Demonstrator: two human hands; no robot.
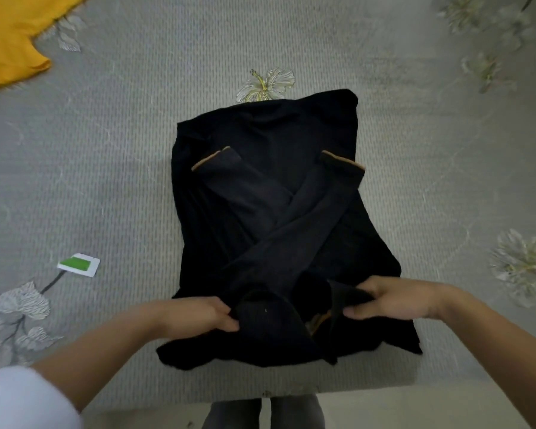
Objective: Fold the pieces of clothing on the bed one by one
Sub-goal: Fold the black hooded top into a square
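Left hand (pixel 209 314) and right hand (pixel 393 300) each pinch the black shirt (pixel 260 230) near its collar, fingers (pixel 355 312) curled tight.

A black shirt (pixel 270 193) lies flat on a grey bedsheet (pixel 130 156) printed with pale flowers, its two sleeves crossed over its middle, their cuffs edged in tan. The left hand (pixel 203 314) and the right hand (pixel 395 300) each grip the shirt's near end, bunching the cloth. A yellow garment (pixel 8 38) lies far left. A green and white card (pixel 79 264) lies left of the shirt.
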